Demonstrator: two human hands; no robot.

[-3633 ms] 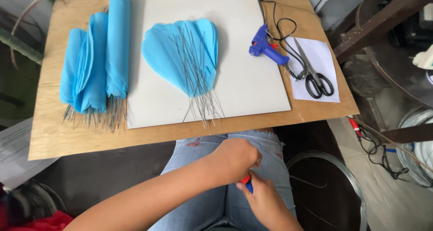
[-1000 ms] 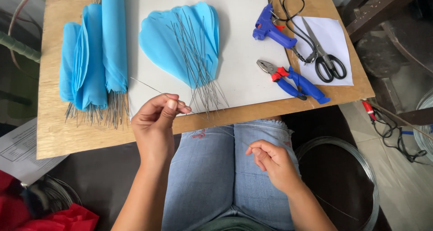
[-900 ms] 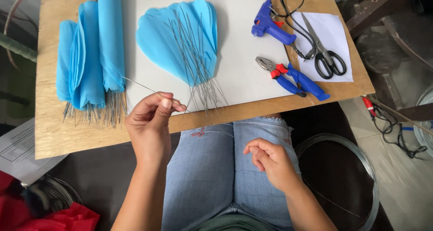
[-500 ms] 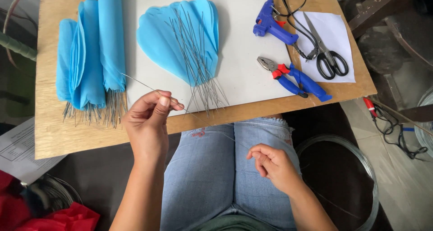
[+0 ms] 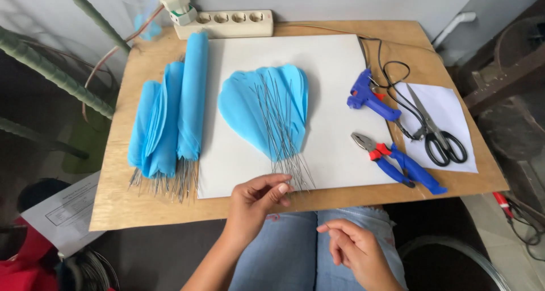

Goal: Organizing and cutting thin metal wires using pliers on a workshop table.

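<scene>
My left hand [image 5: 255, 203] reaches over the front edge of the wooden table [image 5: 142, 211], thumb and forefinger pinched on a thin wire at the loose ends of the wire stems [image 5: 286, 160]. These stems run up into a fan of light blue paper petals [image 5: 264, 101] lying on a white board [image 5: 335, 98]. My right hand [image 5: 352, 251] hovers over my lap in blue jeans [image 5: 292, 254], fingers loosely curled, with nothing seen in it.
A stack of blue petals on wires [image 5: 170, 120] lies at the table's left. To the right are a blue glue gun [image 5: 369, 95], blue-handled pliers [image 5: 397, 163] and black scissors [image 5: 440, 135] on a white sheet. A power strip [image 5: 227, 23] sits at the back.
The pliers went from my right hand onto the table. My left hand has moved right with the thin wire, up to the fan's stem ends. My right hand stayed over my lap.
</scene>
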